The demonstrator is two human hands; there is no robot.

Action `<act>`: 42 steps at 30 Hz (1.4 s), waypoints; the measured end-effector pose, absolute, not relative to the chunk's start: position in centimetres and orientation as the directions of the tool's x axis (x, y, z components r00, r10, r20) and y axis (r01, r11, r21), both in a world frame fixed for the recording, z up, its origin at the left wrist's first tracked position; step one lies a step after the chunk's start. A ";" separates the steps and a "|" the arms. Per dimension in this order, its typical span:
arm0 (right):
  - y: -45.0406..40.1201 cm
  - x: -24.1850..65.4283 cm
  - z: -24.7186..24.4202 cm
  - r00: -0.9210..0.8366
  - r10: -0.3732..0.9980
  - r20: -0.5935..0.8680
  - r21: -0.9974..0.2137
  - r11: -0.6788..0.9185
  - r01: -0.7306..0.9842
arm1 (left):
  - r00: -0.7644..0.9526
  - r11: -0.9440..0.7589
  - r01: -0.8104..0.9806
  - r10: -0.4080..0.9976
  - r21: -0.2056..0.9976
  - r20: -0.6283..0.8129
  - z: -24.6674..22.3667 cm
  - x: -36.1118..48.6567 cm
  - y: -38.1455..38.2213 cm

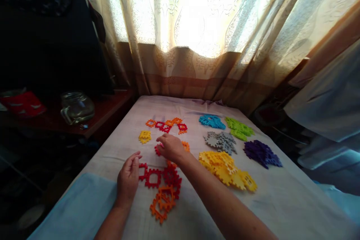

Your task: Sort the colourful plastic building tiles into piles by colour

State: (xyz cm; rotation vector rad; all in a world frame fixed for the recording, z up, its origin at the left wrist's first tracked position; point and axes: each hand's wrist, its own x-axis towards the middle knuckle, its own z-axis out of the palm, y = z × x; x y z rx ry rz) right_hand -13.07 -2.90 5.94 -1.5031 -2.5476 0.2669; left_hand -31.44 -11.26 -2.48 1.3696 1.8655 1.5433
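My right hand [169, 147] reaches over the middle of the bed-like surface, its fingers bent down at a red piece [158, 150]; its grip is too small to make out. To the left, my left hand [129, 170] rests beside red square frames [153, 178], fingers curled loosely with a gap to the thumb and nothing visible between them. Nearer me lie dark red pieces [172, 176] and orange frames [166, 197]. Beyond my hands are a small yellow stack [144, 136] and a row of orange and red pieces [164, 125].
On the right are piles of yellow [222, 167], grey [221, 141], blue [211, 120], green [239, 128] and purple [261, 153] pieces. A glass jug [77, 108] stands on a side table at left. A light blue cloth [84, 206] covers the near left corner.
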 end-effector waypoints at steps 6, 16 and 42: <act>1.4 -20.8 3.4 -0.564 0.819 0.106 -0.187 0.574 0.797 | -0.466 -0.085 0.410 0.836 0.908 0.289 -2.8 -31.5 -11.2; 3.5 -21.3 2.9 -0.543 0.837 0.064 -0.124 0.546 0.828 | -0.471 -0.088 0.417 0.830 0.905 0.298 -3.1 -31.6 -11.1; -11.3 6.4 2.4 -0.174 0.866 0.470 -0.189 0.291 0.938 | -0.449 -0.050 0.484 0.843 0.874 0.296 -2.8 -31.7 -11.0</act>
